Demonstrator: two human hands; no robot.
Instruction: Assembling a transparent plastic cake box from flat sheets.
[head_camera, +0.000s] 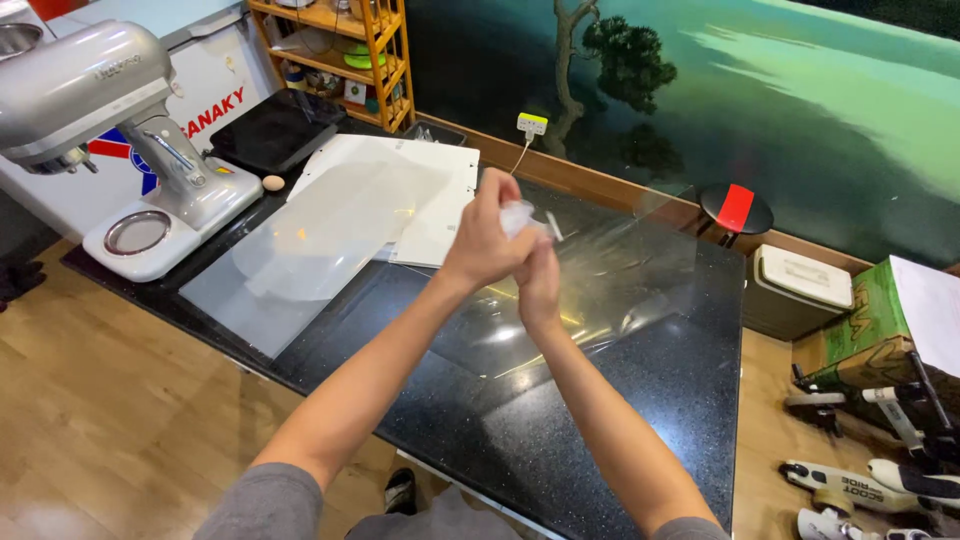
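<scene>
Fingers of both hands, left hand (488, 240) and right hand (538, 275), clamped on small crumpled translucent plastic piece (520, 215).

Silver stand mixer (110, 130) at counter's left end, wooden shelf (345, 55) behind, white bin (800, 285) right

Glossy speckled stone counter (620, 400), clear plastic sheet (600, 270).

Kitchen: stand mixer (110, 130) on black counter (600, 400).
</scene>
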